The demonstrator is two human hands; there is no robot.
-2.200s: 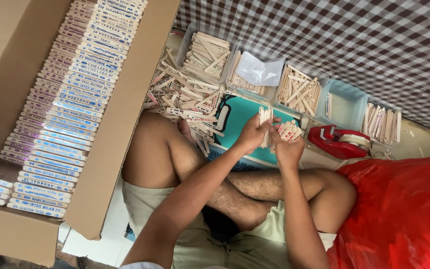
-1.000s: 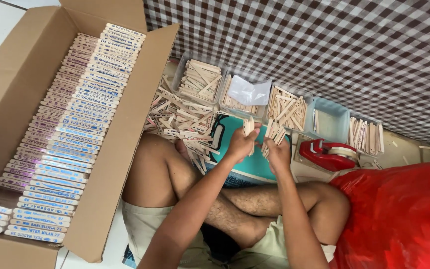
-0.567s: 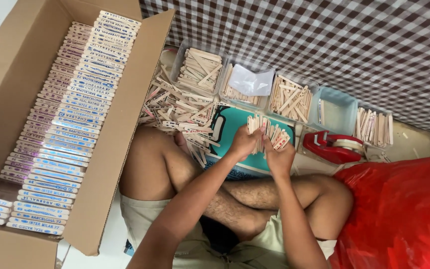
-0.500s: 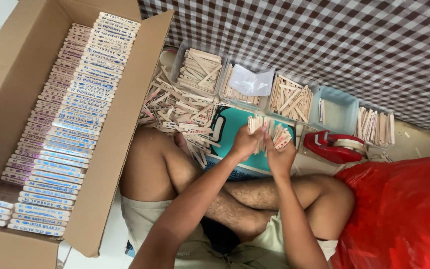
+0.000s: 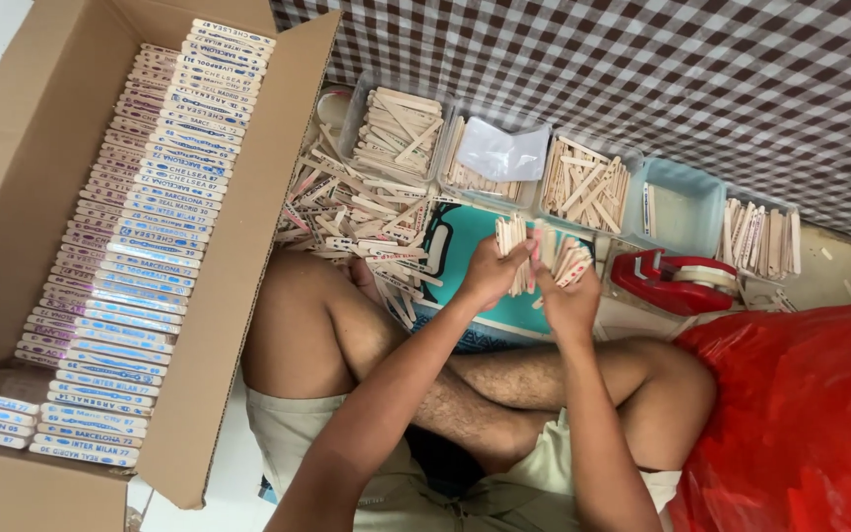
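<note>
Above crossed legs: left hand [image 5: 488, 276] and right hand [image 5: 568, 300] clamped on fanned sticks [image 5: 542, 254]; light, stiff, slippery; pinch mid-length.

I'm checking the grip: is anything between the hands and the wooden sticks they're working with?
Nothing visible. The left hand and right hand both grip the fanned bunch of flat wooden sticks directly.

A large cardboard box [image 5: 278, 246] stands open at the left, and it is filled with long rows of flat printed packs [image 5: 140, 246]. A row of clear plastic trays [image 5: 687, 207] lies along a checked cloth [image 5: 642, 79]. A red tape dispenser [image 5: 677, 281] sits near the trays. A red plastic bag [image 5: 800, 424] lies at the right, beside a bent knee [image 5: 682, 394].
</note>
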